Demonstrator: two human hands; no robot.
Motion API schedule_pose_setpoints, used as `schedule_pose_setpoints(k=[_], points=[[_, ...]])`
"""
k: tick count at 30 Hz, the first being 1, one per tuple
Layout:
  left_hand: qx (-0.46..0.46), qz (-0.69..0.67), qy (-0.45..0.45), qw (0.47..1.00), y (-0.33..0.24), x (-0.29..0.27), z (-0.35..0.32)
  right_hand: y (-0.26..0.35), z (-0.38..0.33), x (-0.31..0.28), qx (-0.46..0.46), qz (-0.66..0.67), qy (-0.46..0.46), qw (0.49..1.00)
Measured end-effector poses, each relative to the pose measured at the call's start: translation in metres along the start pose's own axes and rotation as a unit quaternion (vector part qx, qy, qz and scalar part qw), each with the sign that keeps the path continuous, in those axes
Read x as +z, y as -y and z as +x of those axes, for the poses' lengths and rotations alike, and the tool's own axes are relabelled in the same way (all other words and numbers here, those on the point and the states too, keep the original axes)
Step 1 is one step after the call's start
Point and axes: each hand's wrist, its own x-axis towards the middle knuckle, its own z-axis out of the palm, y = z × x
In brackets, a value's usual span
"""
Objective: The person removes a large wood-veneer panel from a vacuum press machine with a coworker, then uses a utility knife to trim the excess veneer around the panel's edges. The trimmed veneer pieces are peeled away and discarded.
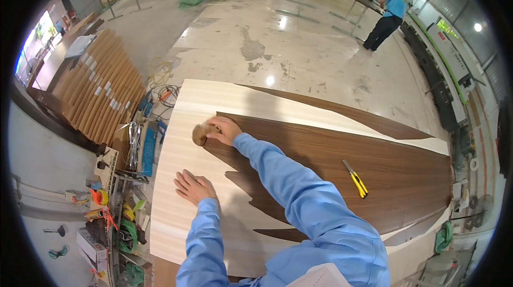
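My left hand lies flat with its fingers spread on a pale, faintly striped sheet. Farther off, my right hand is closed around a small rounded brown object, blurred and partly covered by the fingers; its kind is unclear. It sits at the left tip of a dark wood-grain sheet, which has a ragged, pointed left edge and rests over the pale one. On the dark sheet, right of my forearm, lies a yellow utility knife with its blade out.
A narrow dark strip runs along the far edge. Stacked brown boards stand at left, above cables and a tool-filled rack. Across the floor, a person in a blue shirt stands by a long table; a long machine lines the right.
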Motion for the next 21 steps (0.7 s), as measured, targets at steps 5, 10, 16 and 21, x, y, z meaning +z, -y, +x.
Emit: schedule_pose_setpoints(k=[5, 10, 16, 21], points=[[-0.005, 0.013, 0.051, 0.999, -0.003, 0.0, 0.001, 0.028, 0.072, 0.048, -0.068, 0.16, -0.092, 0.98], [-0.014, 0.013, 0.09, 0.996, -0.005, -0.004, 0.002, 0.021, 0.097, 0.074, 0.139, 0.346, -0.057, 0.926], [-0.019, 0.055, 0.079, 0.995, -0.009, -0.002, 0.004, -0.002, 0.025, 0.072, 0.23, 0.386, -0.141, 0.882], [-0.016, 0.061, 0.059, 0.996, -0.011, -0.004, 0.008, 0.015, -0.017, 0.046, 0.206, 0.465, -0.18, 0.842]])
